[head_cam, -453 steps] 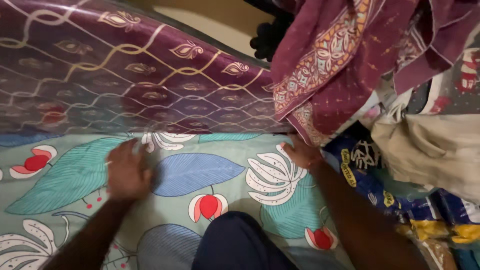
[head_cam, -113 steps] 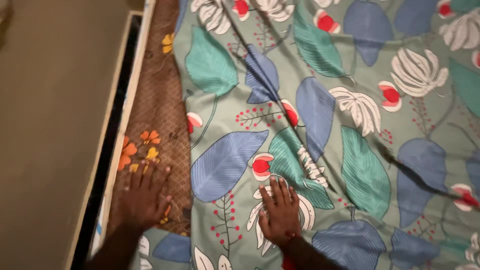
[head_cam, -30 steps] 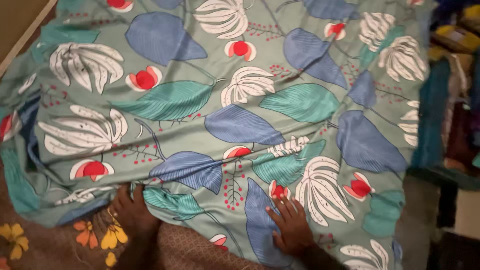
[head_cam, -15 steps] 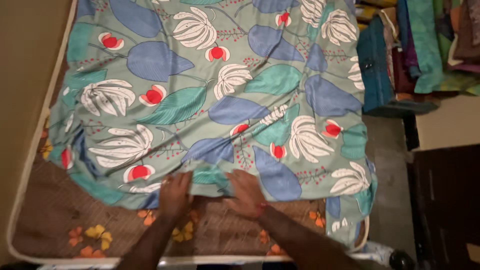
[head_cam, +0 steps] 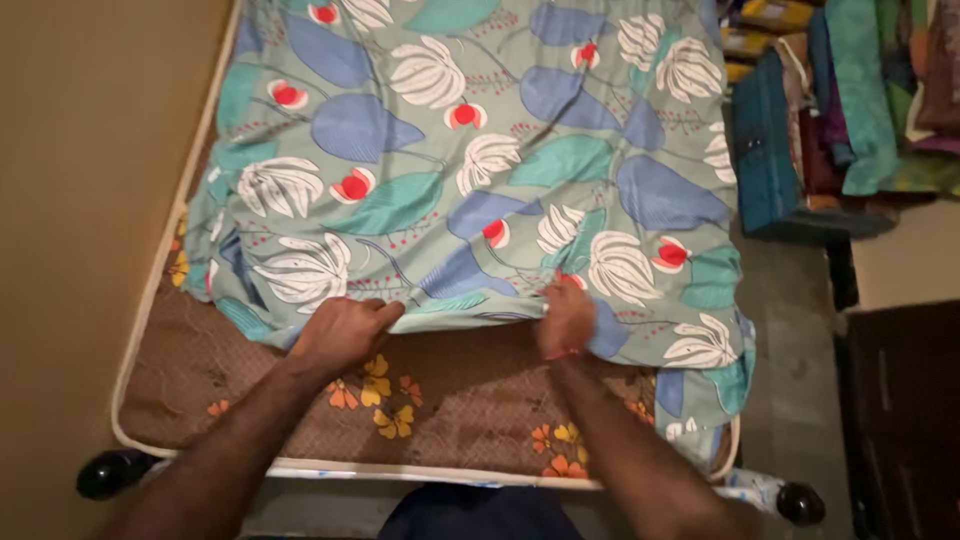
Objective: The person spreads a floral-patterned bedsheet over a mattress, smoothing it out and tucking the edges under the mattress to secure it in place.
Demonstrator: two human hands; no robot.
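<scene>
Left hand (head_cam: 340, 333) pinching floral sheet (head_cam: 470, 170) hem | right hand (head_cam: 566, 318) gripping same hem | sheet covers mattress (head_cam: 440, 400) head, foot bare | pull evenly, hands level.

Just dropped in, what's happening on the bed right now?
A person stands at the foot of a mattress, brown with orange and yellow flowers. The left hand and the right hand both grip the near edge of a green floral bedsheet. The sheet covers the far part of the mattress, while the near strip lies bare. The sheet's right corner hangs over the mattress side. Folded fabrics are stacked to the right.
</scene>
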